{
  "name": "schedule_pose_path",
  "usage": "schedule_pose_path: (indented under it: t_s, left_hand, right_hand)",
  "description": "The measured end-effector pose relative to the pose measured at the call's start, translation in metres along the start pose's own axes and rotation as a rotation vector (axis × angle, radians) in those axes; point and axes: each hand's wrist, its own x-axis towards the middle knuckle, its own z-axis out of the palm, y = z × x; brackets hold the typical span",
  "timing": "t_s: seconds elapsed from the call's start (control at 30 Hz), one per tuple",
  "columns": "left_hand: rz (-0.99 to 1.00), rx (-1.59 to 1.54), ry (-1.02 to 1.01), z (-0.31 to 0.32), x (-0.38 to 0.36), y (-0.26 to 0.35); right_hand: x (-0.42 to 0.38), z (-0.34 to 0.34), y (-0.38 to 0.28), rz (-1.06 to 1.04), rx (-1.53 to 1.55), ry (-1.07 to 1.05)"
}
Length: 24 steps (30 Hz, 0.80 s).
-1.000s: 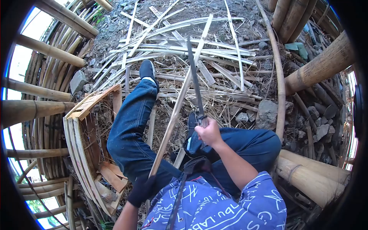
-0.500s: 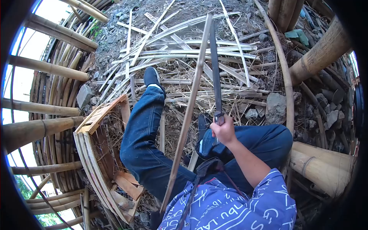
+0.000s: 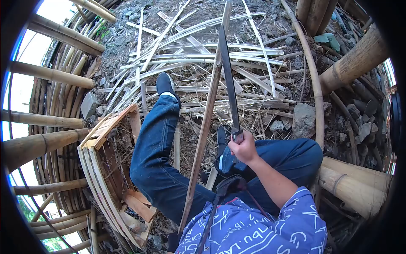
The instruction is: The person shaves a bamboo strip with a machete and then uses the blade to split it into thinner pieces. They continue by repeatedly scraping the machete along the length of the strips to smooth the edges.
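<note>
My right hand (image 3: 242, 147) is closed around the handle of a machete (image 3: 229, 80), whose long dark blade points away from me. The blade's far end overlaps a long bamboo strip (image 3: 206, 120) in this view. That strip runs from beside my left hip up across my lap and out past my feet. Its lower part shows a rougher, browner face than its far end. My left hand is out of sight, hidden low beside my body.
Several split bamboo strips (image 3: 177, 63) lie crisscrossed on the ground beyond my feet. A wooden crate (image 3: 95, 169) stands on my left. Thick bamboo poles (image 3: 355, 59) and a grey rock (image 3: 303, 120) are on the right. More bamboo poles (image 3: 50, 74) line the left side.
The machete has tilted left, so its blade now overlaps the bamboo strip. The strip has turned about its length, showing a browner face, and its far end has shifted slightly left.
</note>
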Motion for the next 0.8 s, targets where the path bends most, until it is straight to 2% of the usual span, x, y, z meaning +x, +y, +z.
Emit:
schedule_pose_path:
  t_s: [0.43,0.53,0.6,0.63,0.67,0.7,0.73,0.8]
  left_hand:
    - [0.086,-0.035,0.011,-0.008,-0.008,0.017]
    - [0.141,-0.059,-0.024,-0.032,-0.008,0.051]
    - [0.053,-0.134,-0.214,-0.071,-0.007,0.114]
    - [0.095,-0.083,-0.245,-0.083,0.002,0.131]
    - [0.347,-0.333,-0.151,-0.087,0.013,0.154]
    - [0.375,-0.577,-0.274,-0.098,0.02,0.19]
    - [0.392,-0.1,-0.324,-0.109,0.047,0.235]
    - [0.726,-0.36,-0.075,-0.079,0.079,0.285]
  right_hand:
    - [-0.001,0.0,-0.007,0.015,0.022,-0.044]
    - [0.001,-0.003,-0.005,0.007,0.093,-0.007]
    - [0.003,-0.008,-0.014,-0.009,0.144,0.027]
    - [0.004,-0.011,-0.016,-0.022,0.171,0.042]
    - [0.004,-0.014,-0.022,-0.047,0.171,0.094]
    - [0.005,-0.017,-0.028,-0.075,0.175,0.149]
    - [0.007,-0.02,-0.032,-0.102,0.205,0.153]
    - [0.007,-0.033,-0.037,-0.137,0.242,0.191]
